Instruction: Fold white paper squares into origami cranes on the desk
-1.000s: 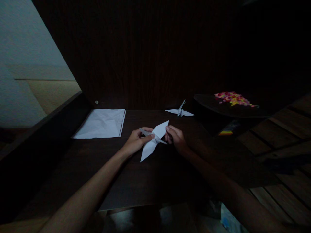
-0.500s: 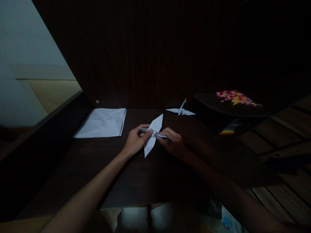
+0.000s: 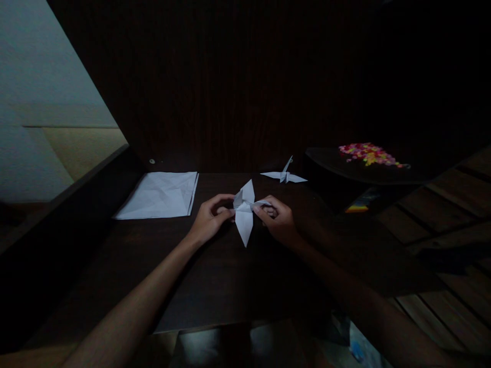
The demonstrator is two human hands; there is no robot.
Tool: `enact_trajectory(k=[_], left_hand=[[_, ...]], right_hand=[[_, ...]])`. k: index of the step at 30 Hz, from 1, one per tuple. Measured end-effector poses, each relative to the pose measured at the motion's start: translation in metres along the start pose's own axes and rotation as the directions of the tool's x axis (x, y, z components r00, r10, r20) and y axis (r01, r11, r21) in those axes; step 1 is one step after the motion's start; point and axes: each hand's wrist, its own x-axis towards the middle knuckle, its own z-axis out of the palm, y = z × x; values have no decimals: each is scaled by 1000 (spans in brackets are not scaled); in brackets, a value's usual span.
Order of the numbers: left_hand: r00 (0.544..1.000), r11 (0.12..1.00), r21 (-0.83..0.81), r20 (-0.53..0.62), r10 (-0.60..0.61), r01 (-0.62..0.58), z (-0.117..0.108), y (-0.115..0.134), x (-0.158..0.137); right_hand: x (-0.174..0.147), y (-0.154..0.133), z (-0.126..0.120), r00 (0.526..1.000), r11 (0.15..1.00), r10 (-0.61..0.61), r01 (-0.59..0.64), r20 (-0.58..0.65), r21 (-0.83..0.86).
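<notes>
Between my hands is a white origami crane (image 3: 245,225), its two pointed wings spread toward and away from me. My left hand (image 3: 211,214) is closed at its left side, thumb and fingers at the body's edge; what the fingertips pinch there is partly hidden. On the opposite side, my right hand (image 3: 279,217) pinches a narrow folded point between thumb and fingers. Behind it on the dark table (image 3: 207,286), near the back panel, rests a second white paper crane (image 3: 284,176). A stack of creased white paper sheets (image 3: 163,194) lies left of my left hand.
A small dark shelf (image 3: 326,161) at the right carries a pile of tiny pink, red and yellow pieces (image 3: 370,154). A low dark side board (image 3: 69,197) borders the table on the left, and a tall dark panel (image 3: 230,87) rises at the back.
The held crane has turned so its wings point more nearly straight toward and away from me. My left thumb has moved left off its centre; my right hand has shifted slightly right.
</notes>
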Motion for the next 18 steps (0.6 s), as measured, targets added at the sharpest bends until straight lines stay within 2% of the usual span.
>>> enact_trajectory(k=[3,5,13,18], left_hand=[[1000,1000,-2,5,0,0,-1,-1,0],[1000,1000,-13,7,2,-2,-1,-1,1],[1000,1000,-18,-17,1,-1,1,4,1],[1000,1000,28,-17,10,-10,1,4,1]], right_hand=[[2,-1,-1,987,970,156,-162,48,182],[3,-2,-1,978,951,201,-208,52,231],[6,-4,-4,958,922,286,-283,28,264],[7,-8,-5,954,919,296,-296,38,262]])
